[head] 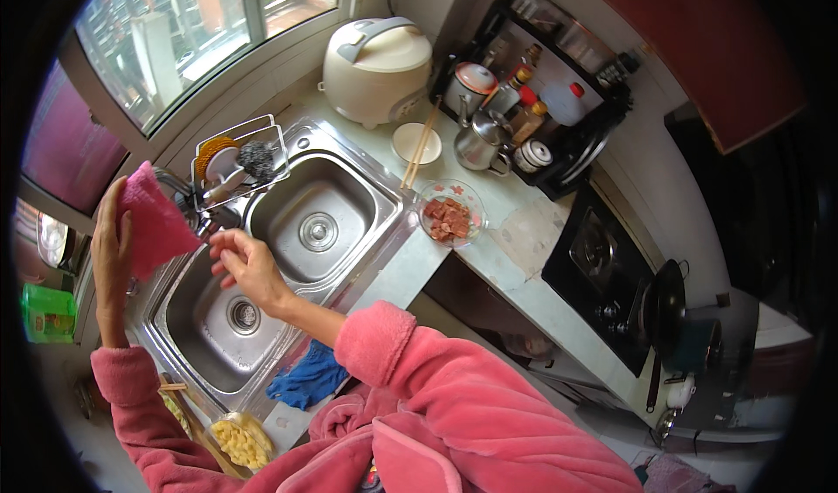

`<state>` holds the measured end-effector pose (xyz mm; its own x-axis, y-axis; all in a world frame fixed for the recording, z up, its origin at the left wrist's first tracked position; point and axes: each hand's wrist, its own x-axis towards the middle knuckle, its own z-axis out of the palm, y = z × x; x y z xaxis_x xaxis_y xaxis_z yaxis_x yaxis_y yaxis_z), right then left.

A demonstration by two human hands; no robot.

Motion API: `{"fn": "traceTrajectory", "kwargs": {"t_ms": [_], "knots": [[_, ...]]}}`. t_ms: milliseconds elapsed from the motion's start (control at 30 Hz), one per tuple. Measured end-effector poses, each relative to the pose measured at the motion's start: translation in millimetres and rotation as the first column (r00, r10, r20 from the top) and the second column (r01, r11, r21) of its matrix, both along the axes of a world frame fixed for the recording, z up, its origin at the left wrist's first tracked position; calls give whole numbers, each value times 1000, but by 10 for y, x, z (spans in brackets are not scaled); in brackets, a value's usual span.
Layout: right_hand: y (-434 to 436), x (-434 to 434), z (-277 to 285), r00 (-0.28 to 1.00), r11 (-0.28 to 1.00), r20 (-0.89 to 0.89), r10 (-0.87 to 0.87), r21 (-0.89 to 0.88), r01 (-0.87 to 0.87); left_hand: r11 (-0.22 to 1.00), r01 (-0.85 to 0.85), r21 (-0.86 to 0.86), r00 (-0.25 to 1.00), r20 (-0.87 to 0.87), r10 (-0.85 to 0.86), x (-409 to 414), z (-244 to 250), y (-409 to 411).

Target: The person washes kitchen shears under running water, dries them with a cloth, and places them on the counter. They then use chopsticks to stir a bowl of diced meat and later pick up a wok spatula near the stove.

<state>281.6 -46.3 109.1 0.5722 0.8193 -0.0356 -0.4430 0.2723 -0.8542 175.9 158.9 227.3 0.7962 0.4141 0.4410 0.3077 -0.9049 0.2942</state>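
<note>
My left hand (112, 244) grips a pink cloth (157, 225) by its left edge, raised over the left end of the sink. Its fingers lie along the cloth, which hangs spread out. My right hand (245, 267) hovers above the double stainless steel sink (196, 342), just right of the cloth, with its fingers loosely curled and apart and nothing visible in them. The faucet (219, 218) is partly hidden behind the cloth and my right hand. Both basins show their drain strainers, and water drops lie in the nearer one.
A wire rack (281, 143) holds a steel wool scrubber (256, 159). Beyond the sink stand a rice cooker (376, 74), a bowl (416, 145) with chopsticks, a kettle (481, 146) and a glass bowl of meat chunks (448, 219). A blue cloth (308, 378) and diced yellow food (241, 442) are nearby.
</note>
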Motion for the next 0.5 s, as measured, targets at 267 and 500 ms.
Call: {"fn": "traceTrajectory", "kwargs": {"t_ms": [267,500], "knots": [[-1855,-125,-341,987,969,66,147,-208,-130,862,-107,495,991,-12,130,-25,62,-319],[-4401,-595,-1285,969,831,224,-101,-517,206,958,284,40,955,81,-286,207,-362,-2424]]}}
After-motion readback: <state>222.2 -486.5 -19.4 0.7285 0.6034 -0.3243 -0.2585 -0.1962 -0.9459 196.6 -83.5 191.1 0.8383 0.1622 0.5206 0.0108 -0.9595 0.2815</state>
